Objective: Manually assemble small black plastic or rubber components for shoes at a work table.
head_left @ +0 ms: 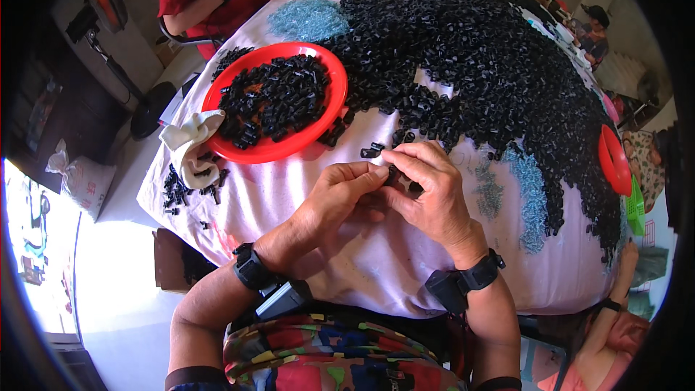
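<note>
My left hand (pixel 340 192) and my right hand (pixel 433 192) meet above the near middle of the cloth-covered table, fingers pinched together. A small black plastic part (pixel 392 173) shows between the right fingertips. The left thumb and forefinger press close against the same spot; what they grip is mostly hidden by the fingers. Just beyond my fingertips a loose black plastic piece (pixel 372 150) lies on the pale pink cloth (pixel 289 195). A large heap of similar black parts (pixel 449 43) spreads behind and to the right.
To the left, a red plate (pixel 337 105) holds many black parts, with a white cloth (pixel 190 146) against its rim. Small clear-blue pieces form a pile (pixel 308 19) at the back and a strip (pixel 528 203) on the right. Other people sit around the table; a red tray (pixel 614 161) stands at the right edge.
</note>
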